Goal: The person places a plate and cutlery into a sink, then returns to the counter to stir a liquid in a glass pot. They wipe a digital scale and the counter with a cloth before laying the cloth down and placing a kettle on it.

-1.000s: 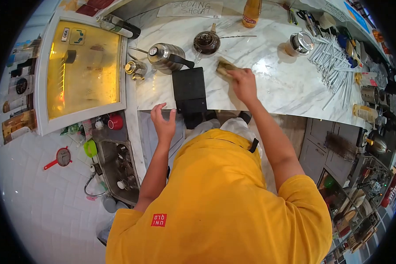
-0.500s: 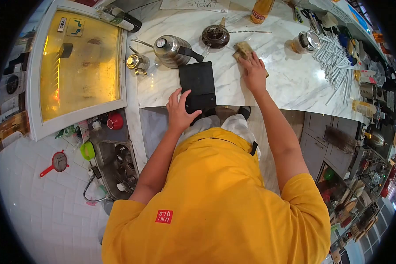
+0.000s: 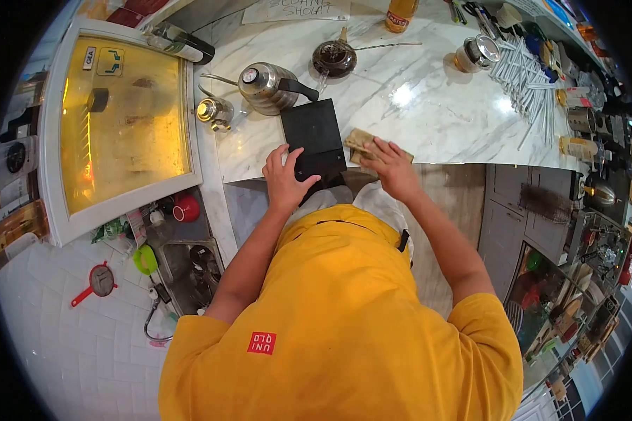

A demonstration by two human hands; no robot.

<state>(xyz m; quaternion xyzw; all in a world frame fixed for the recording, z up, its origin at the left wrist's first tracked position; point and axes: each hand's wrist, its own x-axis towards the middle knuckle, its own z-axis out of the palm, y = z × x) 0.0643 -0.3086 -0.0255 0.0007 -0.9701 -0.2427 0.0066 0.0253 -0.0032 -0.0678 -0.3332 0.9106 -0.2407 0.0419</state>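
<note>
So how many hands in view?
2. The left hand is at the near-left corner of the flat black device; the right hand is on the folded cloth near the counter's front edge. None appear hidden.

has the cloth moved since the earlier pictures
Yes: the cloth under the right hand has moved away from the dark round pot, toward the near edge of the counter.

Location: a kitchen; home or café, cannot tell. Evidence: sink (image 3: 173,270) and red-handled strainer (image 3: 102,281) against white tile (image 3: 56,337), lower left; glass-fronted cabinet (image 3: 130,144) marked GEA, upper left; steel gooseneck kettle (image 3: 261,88) and round dark pot (image 3: 333,59) on marble-patterned counter (image 3: 435,116), top centre; grey cupboards (image 3: 504,207), right of centre.
</note>
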